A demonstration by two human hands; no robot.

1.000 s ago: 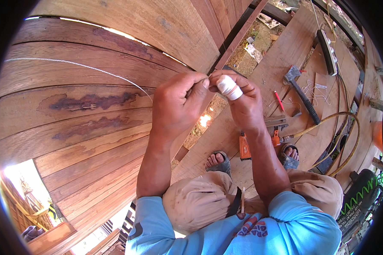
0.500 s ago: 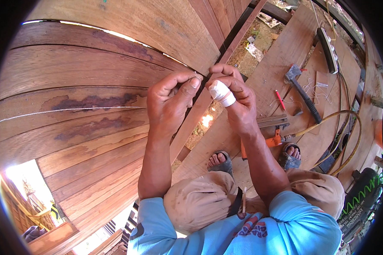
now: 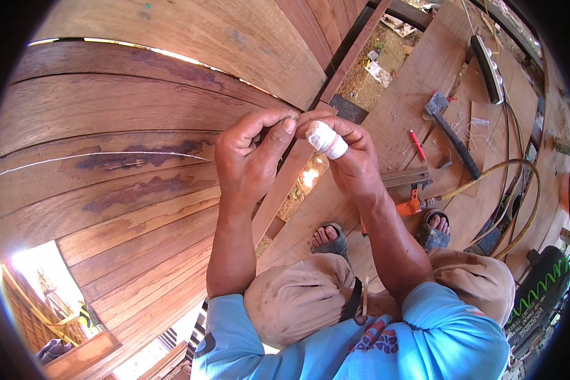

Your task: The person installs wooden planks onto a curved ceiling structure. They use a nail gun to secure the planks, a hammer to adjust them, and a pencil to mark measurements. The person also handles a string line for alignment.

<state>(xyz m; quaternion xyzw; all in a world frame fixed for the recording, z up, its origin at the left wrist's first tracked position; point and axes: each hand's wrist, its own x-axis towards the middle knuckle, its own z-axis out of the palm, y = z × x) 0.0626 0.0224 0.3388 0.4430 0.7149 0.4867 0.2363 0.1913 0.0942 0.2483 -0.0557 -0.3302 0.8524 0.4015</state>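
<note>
A thin white string runs in from the left across the wooden boards and reaches my left hand. Thumb and forefinger of that hand are pinched together on it, near the boards' edge. Close beside it, my right hand has its fingers curled and closed, their tips reaching toward the left fingertips. White wrapping covers one digit of the right hand. Whatever sits between the right fingertips is too small and covered to make out.
Plank wall boards fill the left side. On the plywood floor to the right lie a hammer, a red pencil, an orange air tool with a yellow hose, and a power strip. A gap shows ground below.
My right hand has drawn slightly left, its fingertips now closer to the left ones. The string, nearly straight before, now bows upward a little.
</note>
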